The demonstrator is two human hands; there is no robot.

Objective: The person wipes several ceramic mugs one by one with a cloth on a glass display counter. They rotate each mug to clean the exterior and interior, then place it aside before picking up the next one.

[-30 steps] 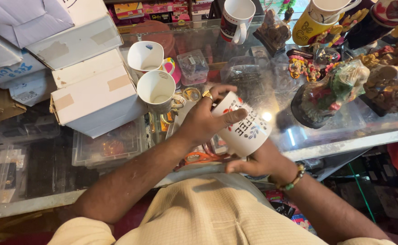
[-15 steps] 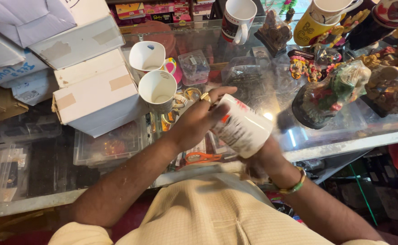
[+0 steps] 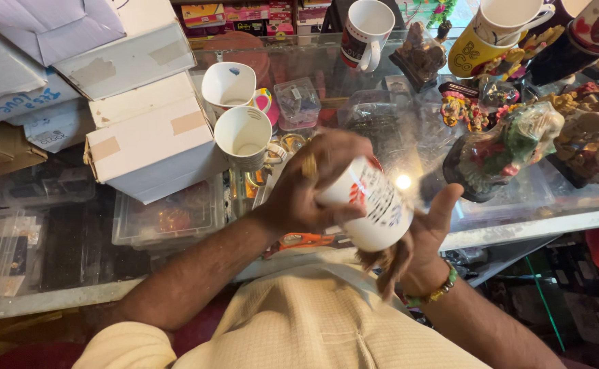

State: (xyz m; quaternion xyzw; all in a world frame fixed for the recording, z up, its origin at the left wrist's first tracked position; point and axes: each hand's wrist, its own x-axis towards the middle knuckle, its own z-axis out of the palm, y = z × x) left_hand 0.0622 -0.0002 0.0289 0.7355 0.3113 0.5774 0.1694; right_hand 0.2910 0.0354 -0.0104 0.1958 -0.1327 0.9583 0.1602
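Note:
A white printed mug [image 3: 374,208] is tilted on its side above the front edge of a glass counter [image 3: 518,219]. My left hand [image 3: 306,181] grips it from the top and left, with a ring on one finger. My right hand [image 3: 422,239] is below and to the right of the mug, palm up, fingers blurred with motion and touching its base. A beaded bracelet [image 3: 436,294] circles the right wrist.
Two white mugs [image 3: 241,133] stand on the counter beside taped white boxes [image 3: 156,137]. More mugs [image 3: 368,27] line the back. Wrapped figurines [image 3: 504,147] crowd the right side. Clear plastic boxes [image 3: 170,215] lie under the glass.
The mug has been turned in my hands, its printed side coming round. My right hand slid from under the mug to its right side and its fingers now blur.

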